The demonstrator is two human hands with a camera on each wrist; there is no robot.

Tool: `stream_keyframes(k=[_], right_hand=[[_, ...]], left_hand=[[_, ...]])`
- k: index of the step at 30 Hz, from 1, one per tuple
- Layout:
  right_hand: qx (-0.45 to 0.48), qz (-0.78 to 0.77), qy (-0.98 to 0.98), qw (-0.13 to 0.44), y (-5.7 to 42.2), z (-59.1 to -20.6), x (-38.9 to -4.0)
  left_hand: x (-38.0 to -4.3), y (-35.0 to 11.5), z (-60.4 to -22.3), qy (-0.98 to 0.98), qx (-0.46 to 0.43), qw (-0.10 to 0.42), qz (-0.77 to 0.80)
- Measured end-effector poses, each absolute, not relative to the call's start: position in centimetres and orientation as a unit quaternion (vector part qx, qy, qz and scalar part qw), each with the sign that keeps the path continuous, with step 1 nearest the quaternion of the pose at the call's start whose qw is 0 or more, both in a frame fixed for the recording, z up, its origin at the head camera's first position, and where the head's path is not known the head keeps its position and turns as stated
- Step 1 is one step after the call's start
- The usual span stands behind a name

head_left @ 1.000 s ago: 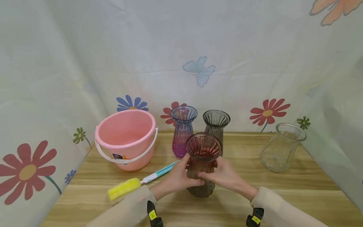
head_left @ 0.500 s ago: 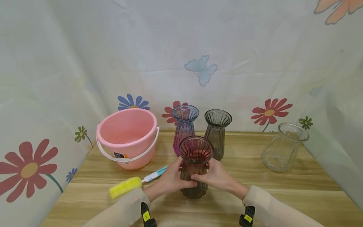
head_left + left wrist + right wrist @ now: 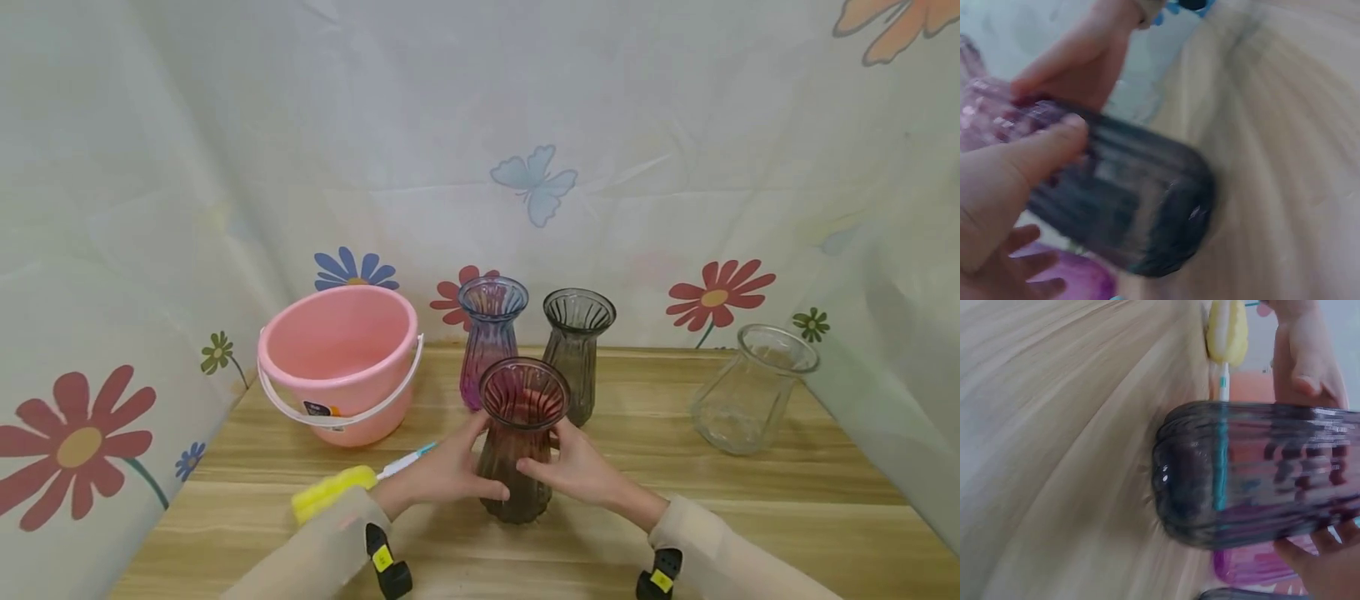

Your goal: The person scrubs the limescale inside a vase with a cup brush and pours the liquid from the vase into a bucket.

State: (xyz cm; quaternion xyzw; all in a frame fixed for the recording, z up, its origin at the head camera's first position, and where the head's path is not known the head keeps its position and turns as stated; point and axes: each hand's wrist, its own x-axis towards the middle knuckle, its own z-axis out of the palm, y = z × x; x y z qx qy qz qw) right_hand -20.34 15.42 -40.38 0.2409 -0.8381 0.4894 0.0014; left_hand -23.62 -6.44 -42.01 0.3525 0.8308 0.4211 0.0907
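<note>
A ribbed glass vase [image 3: 522,417], wine-red at its flared mouth and grey lower down, stands close over the table before me. My left hand [image 3: 442,475] curves round its left side, thumb across the front and fingers going behind. From the right, my right hand [image 3: 581,467] holds it, thumb tip on the front glass. Dark finger shapes show through the ribbed wall in the right wrist view. In the left wrist view the vase [image 3: 1141,194] is blurred. Left of my hand lies a sponge brush [image 3: 333,492], yellow-headed with a white and teal handle, partly hidden by my sleeve and hand.
A pink bucket [image 3: 348,392] with a white handle stands at the back left. Behind the held vase are a blue-to-purple vase [image 3: 487,350] and a grey vase [image 3: 572,367]. A clear glass vase [image 3: 742,400] stands at the right. A flowered curtain [image 3: 420,208] surrounds the wooden table [image 3: 675,533].
Both hands and the wine-red vase have shifted left and slightly toward me over the second. In the last half second the left thumb has slid toward the vase's left edge.
</note>
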Motion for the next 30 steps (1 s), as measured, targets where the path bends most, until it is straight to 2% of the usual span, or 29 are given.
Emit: stream_keyframes(k=[3, 8, 12, 18, 22, 30], right_hand=[[0.257, 0.499, -0.827, -0.021, 16.2, -40.9, -20.2], [0.265, 0.505, -0.821, -0.042, 17.2, -42.1, -20.1], [0.264, 0.505, -0.821, -0.041, 17.4, -42.8, -20.1], [0.255, 0.503, -0.823, -0.067, 17.6, -43.6, -20.0], [0.245, 0.504, -0.824, -0.080, 17.5, -43.8, -20.0], [0.226, 0.507, -0.828, -0.078, 16.8, -44.0, -19.9]], left_hand=[[-24.4, -7.7, -41.3, 0.856, 0.344, 0.107, 0.370], [-26.3, -8.3, -41.3, 0.897, 0.329, 0.043, 0.293], [-28.1, -7.4, -42.3, 0.932, 0.291, 0.016, 0.218], [-29.2, -5.3, -43.5, 0.973, 0.212, 0.032, 0.090], [-29.4, -4.4, -43.6, 0.980, 0.184, 0.042, 0.063], [-30.3, -4.7, -44.9, 0.979, 0.188, 0.012, 0.082]])
